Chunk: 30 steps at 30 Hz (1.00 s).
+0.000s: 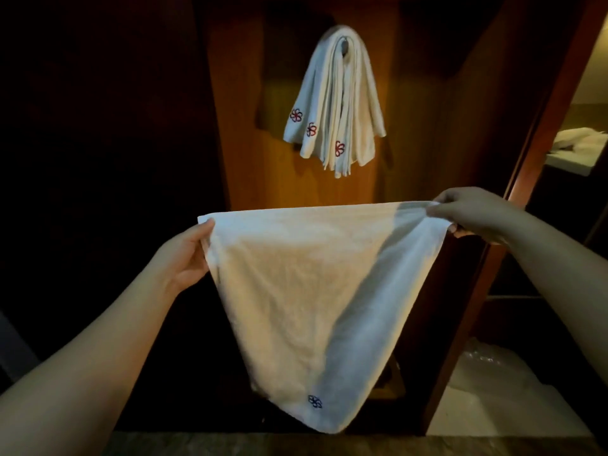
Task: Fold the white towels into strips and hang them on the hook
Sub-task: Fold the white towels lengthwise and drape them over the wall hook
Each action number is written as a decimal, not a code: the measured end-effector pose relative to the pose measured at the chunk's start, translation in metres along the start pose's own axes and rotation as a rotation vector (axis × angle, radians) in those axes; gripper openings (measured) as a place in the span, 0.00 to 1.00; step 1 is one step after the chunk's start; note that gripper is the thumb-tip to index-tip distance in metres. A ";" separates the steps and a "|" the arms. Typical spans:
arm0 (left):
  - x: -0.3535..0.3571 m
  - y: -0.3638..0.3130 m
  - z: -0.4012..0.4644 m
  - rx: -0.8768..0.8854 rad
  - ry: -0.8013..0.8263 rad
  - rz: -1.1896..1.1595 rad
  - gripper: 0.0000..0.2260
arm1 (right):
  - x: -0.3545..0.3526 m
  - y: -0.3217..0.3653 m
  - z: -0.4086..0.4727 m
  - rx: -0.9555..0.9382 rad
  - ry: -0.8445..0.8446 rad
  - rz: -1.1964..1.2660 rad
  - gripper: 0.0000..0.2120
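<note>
Head view: left hand point(189, 255) and right hand point(473, 213) each pinch a top corner of the white towel point(296, 291), spread below the loaded hook point(344, 47). Folding appears begun; next, judged, bring edges together lengthwise.

hook: almost wholly hidden under its load, only a small dark part point(344, 47) showing near the top of the wooden panel point(237, 126)
on the hook: a bunch of folded white towels point(335, 103) is hanging draped over it, strips fanning out downward
towel marks: red flower emblems are showing near the lower ends on the left side
ledge at right: a pale ledge point(569, 164) is carrying a crumpled white cloth point(580, 139), its details too dim to tell
</note>
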State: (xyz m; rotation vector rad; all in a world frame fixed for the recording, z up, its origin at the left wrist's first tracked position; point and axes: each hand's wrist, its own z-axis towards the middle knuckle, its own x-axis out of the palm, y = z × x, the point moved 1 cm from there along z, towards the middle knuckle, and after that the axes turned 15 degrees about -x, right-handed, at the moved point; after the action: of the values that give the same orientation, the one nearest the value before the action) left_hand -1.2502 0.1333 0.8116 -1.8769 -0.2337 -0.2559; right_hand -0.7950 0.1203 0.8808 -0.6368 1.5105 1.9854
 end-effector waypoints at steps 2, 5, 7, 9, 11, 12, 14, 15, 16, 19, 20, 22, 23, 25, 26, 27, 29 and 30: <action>-0.003 0.005 0.000 0.002 -0.096 -0.059 0.10 | 0.016 0.005 0.001 0.046 0.032 0.029 0.09; -0.001 0.008 -0.003 -0.006 -0.140 -0.081 0.12 | 0.042 0.021 -0.004 0.097 0.123 0.138 0.18; 0.009 0.011 -0.008 0.014 -0.146 -0.076 0.12 | 0.057 0.036 -0.011 0.066 0.184 0.235 0.20; 0.022 0.015 -0.016 0.047 -0.146 -0.035 0.12 | 0.072 0.051 -0.019 0.005 0.204 0.343 0.18; 0.036 0.018 -0.024 0.078 -0.105 0.010 0.13 | 0.087 0.066 -0.028 -0.070 0.205 0.438 0.13; 0.043 0.019 -0.029 0.093 -0.072 0.030 0.14 | 0.093 0.075 -0.032 -0.111 0.207 0.459 0.11; 0.055 0.020 -0.037 0.128 -0.006 0.079 0.15 | 0.100 0.091 -0.037 -0.175 0.218 0.491 0.10; 0.061 0.021 -0.042 0.149 0.025 0.107 0.15 | 0.102 0.098 -0.038 -0.204 0.240 0.494 0.09; 0.066 0.021 -0.046 0.174 0.059 0.134 0.15 | 0.103 0.104 -0.040 -0.239 0.279 0.480 0.09; 0.080 0.023 -0.058 0.243 0.143 0.179 0.15 | 0.105 0.119 -0.046 -0.370 0.385 0.377 0.08; 0.084 0.023 -0.062 0.263 0.161 0.206 0.14 | 0.106 0.123 -0.048 -0.405 0.377 0.329 0.07; 0.091 0.025 -0.068 0.292 0.207 0.253 0.13 | 0.109 0.132 -0.050 -0.459 0.320 0.263 0.03; 0.094 0.026 -0.071 0.295 0.239 0.259 0.12 | 0.110 0.135 -0.051 -0.479 0.291 0.254 0.03; 0.101 0.027 -0.075 0.305 0.295 0.264 0.12 | 0.112 0.140 -0.052 -0.502 0.245 0.243 0.04; 0.104 0.027 -0.078 0.315 0.301 0.265 0.11 | 0.112 0.141 -0.052 -0.504 0.227 0.244 0.05; 0.107 0.026 -0.079 0.323 0.297 0.261 0.11 | 0.113 0.142 -0.053 -0.501 0.213 0.254 0.05; 0.112 0.026 -0.081 0.330 0.301 0.246 0.11 | 0.112 0.143 -0.054 -0.487 0.197 0.268 0.06; 0.114 0.025 -0.081 0.332 0.306 0.240 0.12 | 0.112 0.144 -0.054 -0.478 0.193 0.272 0.06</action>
State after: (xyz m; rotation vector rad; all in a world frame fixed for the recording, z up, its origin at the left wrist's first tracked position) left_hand -1.1387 0.0524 0.8468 -1.4957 0.1503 -0.3145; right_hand -0.9726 0.0543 0.8933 -0.8729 1.2827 2.5944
